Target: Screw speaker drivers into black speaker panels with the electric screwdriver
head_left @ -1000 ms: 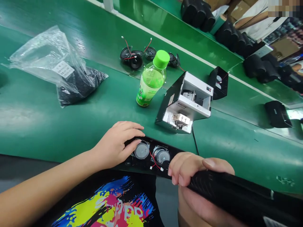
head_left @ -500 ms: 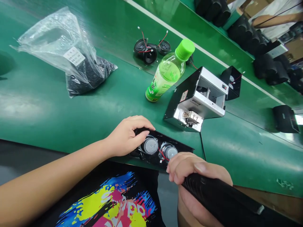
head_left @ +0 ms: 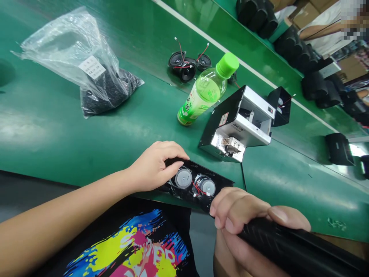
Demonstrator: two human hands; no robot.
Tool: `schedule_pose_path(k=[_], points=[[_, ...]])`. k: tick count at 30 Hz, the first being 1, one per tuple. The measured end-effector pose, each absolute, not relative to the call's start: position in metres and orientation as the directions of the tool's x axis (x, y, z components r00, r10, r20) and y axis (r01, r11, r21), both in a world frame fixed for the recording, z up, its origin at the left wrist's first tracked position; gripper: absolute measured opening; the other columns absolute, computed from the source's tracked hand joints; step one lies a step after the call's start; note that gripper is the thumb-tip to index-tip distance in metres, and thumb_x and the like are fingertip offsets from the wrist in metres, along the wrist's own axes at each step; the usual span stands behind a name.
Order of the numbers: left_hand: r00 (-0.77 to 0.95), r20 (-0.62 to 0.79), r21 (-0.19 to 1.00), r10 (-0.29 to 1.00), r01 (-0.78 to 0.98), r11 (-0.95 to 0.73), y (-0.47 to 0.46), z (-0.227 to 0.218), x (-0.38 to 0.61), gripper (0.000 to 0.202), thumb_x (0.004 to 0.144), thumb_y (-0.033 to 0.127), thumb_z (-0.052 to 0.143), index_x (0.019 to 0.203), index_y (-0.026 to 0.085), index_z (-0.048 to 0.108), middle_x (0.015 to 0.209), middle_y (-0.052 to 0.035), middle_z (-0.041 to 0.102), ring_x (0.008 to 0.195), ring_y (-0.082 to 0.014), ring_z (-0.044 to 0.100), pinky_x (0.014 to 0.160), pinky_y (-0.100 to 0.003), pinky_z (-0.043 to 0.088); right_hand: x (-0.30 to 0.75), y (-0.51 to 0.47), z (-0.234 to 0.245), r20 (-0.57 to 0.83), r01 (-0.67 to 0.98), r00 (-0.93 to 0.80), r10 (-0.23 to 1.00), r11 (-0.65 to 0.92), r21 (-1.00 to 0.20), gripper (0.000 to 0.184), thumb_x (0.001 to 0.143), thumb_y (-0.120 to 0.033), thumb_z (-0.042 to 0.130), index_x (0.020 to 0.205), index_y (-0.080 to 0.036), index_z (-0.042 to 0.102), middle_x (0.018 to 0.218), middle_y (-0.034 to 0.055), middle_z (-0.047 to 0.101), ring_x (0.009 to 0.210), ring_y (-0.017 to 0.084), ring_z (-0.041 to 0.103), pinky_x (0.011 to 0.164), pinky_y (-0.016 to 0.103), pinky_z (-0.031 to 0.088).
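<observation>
A black speaker housing lies at the bench's near edge, its inside facing up. Two round speaker drivers with silver backs and red wires sit in it. My left hand is closed on the housing's left end, the thumb beside the left driver. In my right hand is a black electric screwdriver, the fingers wrapped round its body. Its front end points at the housing's near side, close to the right driver; the bit's contact is hidden.
Beyond the housing stand a silver and black screw feeder and a green-capped tea bottle. A clear bag of small black parts lies left. Loose speakers and a black box sit farther back. A co-worker's arm shows top right.
My right hand has shifted slightly right and down with the screwdriver, its thumb moving back along the body. My left hand and the housing stay nearly in place. The view has tilted slightly.
</observation>
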State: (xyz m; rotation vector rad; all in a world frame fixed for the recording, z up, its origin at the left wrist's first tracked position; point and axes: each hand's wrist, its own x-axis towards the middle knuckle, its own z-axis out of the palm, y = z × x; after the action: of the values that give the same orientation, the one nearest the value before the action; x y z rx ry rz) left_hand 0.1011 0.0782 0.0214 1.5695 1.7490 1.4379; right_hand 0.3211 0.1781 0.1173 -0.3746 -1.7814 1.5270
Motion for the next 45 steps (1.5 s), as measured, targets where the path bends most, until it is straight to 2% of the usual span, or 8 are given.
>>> schedule_pose_path(k=[4, 8, 14, 17, 21, 27, 38, 45], points=[[-0.264, 0.438, 0.73, 0.859, 0.663, -0.168, 0.065, 0.036, 0.103, 0.02, 0.107, 0.026, 0.072, 0.127, 0.022, 0.073, 0.123, -0.0053, 0.08, 0.113, -0.0221, 0.074, 0.1, -0.043, 0.051, 0.32, 0.17, 0.123, 0.464, -0.402, -0.524, 0.714, 0.272, -0.874, 0.024, 0.11, -0.035, 0.059, 0.126, -0.032, 0.077, 0.064, -0.007, 0.066, 0.042, 0.014, 0.058, 0.046, 0.035, 0.056], [-0.123, 0.52, 0.582, 0.845, 0.775, -0.246, 0.04, 0.06, 0.118, 0.013, 0.105, 0.028, 0.077, 0.118, 0.023, 0.073, 0.103, -0.001, 0.078, 0.093, -0.0208, 0.066, 0.087, -0.043, 0.042, 0.33, 0.166, 0.126, 0.478, -0.448, -0.475, 0.739, 0.265, -0.854, 0.021, 0.111, -0.042, 0.062, 0.125, -0.035, 0.075, 0.055, -0.0123, 0.052, 0.033, 0.011, 0.045, 0.041, 0.03, 0.049], [-0.001, 0.467, 0.441, 0.884, 0.867, -0.232, 0.03, 0.063, 0.126, 0.015, 0.109, 0.015, 0.063, 0.107, 0.023, 0.075, 0.093, -0.0003, 0.074, 0.084, -0.0198, 0.062, 0.086, -0.044, 0.039, 0.342, 0.169, 0.127, 0.416, -0.295, -0.41, 0.812, 0.313, -0.903, 0.019, 0.109, -0.054, 0.067, 0.124, -0.044, 0.074, 0.058, -0.0114, 0.054, 0.038, 0.015, 0.047, 0.047, 0.035, 0.052], [0.059, 0.442, 0.362, 0.895, 0.901, -0.238, 0.042, 0.06, 0.12, 0.014, 0.108, 0.016, 0.064, 0.105, 0.023, 0.076, 0.112, -0.0054, 0.076, 0.1, -0.0242, 0.067, 0.097, -0.047, 0.042, 0.33, 0.171, 0.121, 0.437, -0.344, -0.448, 0.78, 0.301, -0.89, 0.035, 0.104, -0.066, 0.069, 0.127, -0.041, 0.076, 0.062, -0.0087, 0.061, 0.042, 0.016, 0.054, 0.048, 0.037, 0.055], [0.136, 0.396, 0.272, 0.908, 0.927, -0.257, 0.058, 0.063, 0.115, 0.015, 0.108, 0.018, 0.065, 0.102, 0.023, 0.077, 0.107, -0.0052, 0.075, 0.096, -0.0253, 0.067, 0.095, -0.049, 0.042, 0.313, 0.176, 0.103, 0.455, -0.422, -0.493, 0.741, 0.254, -0.87, 0.068, 0.108, -0.083, 0.039, 0.131, -0.033, 0.079, 0.065, -0.004, 0.067, 0.047, 0.017, 0.061, 0.049, 0.037, 0.059], [0.104, 0.393, 0.293, 0.914, 0.928, -0.232, 0.062, 0.066, 0.116, 0.019, 0.11, 0.022, 0.063, 0.098, 0.023, 0.078, 0.099, -0.0035, 0.074, 0.091, -0.0244, 0.067, 0.092, -0.049, 0.04, 0.304, 0.182, 0.076, 0.508, -0.48, -0.505, 0.698, 0.263, -0.837, 0.097, 0.091, -0.105, 0.029, 0.131, -0.031, 0.077, 0.068, -0.0049, 0.069, 0.048, 0.015, 0.062, 0.047, 0.033, 0.058], [0.064, 0.403, 0.366, 0.913, 0.903, -0.225, 0.057, 0.052, 0.117, 0.017, 0.109, 0.022, 0.065, 0.098, 0.022, 0.077, 0.095, -0.0024, 0.071, 0.088, -0.0223, 0.064, 0.09, -0.046, 0.038, 0.308, 0.188, 0.083, 0.472, -0.46, -0.461, 0.751, 0.253, -0.851, 0.073, 0.107, -0.085, 0.035, 0.13, -0.031, 0.079, 0.064, -0.0042, 0.066, 0.046, 0.017, 0.059, 0.048, 0.034, 0.057], [0.052, 0.41, 0.402, 0.911, 0.886, -0.231, 0.057, 0.05, 0.115, 0.021, 0.109, 0.02, 0.064, 0.093, 0.022, 0.077, 0.094, -0.0024, 0.072, 0.088, -0.0219, 0.063, 0.093, -0.045, 0.037, 0.313, 0.19, 0.09, 0.392, -0.485, -0.542, 0.743, 0.104, -0.869, 0.069, 0.102, -0.088, 0.049, 0.129, -0.033, 0.079, 0.064, -0.0029, 0.07, 0.049, 0.018, 0.062, 0.05, 0.035, 0.059]])
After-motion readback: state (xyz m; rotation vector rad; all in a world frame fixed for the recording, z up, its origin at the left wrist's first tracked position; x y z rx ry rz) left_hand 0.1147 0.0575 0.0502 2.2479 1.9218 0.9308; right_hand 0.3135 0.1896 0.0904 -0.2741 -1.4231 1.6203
